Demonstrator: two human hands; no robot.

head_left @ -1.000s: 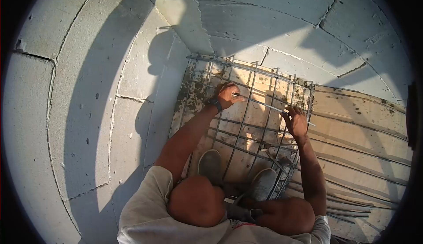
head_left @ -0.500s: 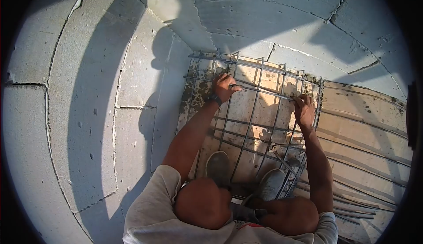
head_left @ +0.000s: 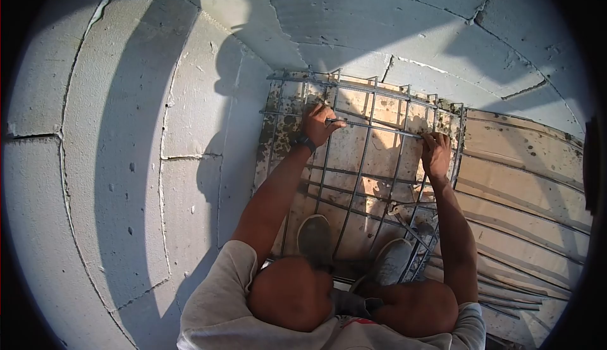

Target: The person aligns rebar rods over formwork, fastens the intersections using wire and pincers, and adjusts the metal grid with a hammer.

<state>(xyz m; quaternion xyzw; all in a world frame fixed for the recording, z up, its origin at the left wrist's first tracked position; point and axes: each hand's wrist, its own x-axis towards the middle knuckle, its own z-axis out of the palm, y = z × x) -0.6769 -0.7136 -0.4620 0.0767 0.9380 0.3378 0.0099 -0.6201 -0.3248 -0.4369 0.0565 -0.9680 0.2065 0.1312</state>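
Note:
My left hand, with a dark band at the wrist, is closed round the left end of a thin steel rod. The rod's right end is in the closed fingers of my right hand. It lies across the upper part of a rebar grid, whose bars cross over stained boards. Whether the rod touches the bars beneath it cannot be made out. A pincer-like tool rests on the grid below my right hand.
Pale block walls rise on the left and at the back. More long bars lie over boards at the right. My two shoes are at the grid's lower part, below my hands.
Both hands have moved right and slightly up in view with the rod, which now lies closer to level. The camera view has shifted a little.

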